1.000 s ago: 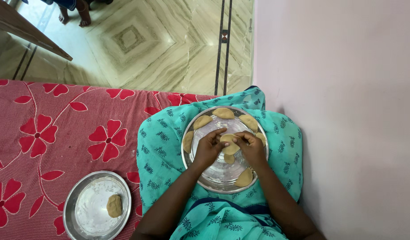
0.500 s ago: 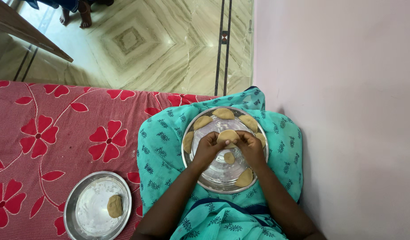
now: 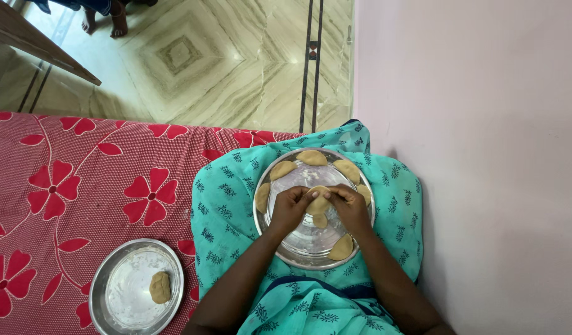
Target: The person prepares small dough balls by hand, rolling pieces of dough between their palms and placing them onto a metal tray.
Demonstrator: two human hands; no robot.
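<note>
Single head view, straight down, near, over lap, bed edge, floor

A red bedsheet (image 3: 81,180) is printed with darker red flowers. The garment (image 3: 227,205) is turquoise with small dark blue motifs. Both plates (image 3: 310,257) (image 3: 99,298) are silver, the dough pieces (image 3: 312,157) tan.

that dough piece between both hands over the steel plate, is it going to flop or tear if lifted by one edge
Probably floppy: the dough piece looks thin and soft, bending where the left hand and right hand pinch it. It likely stretches or tears if hung from one edge. It seems light; the folded pieces on the plate's rim appear to hold their shape.
</note>
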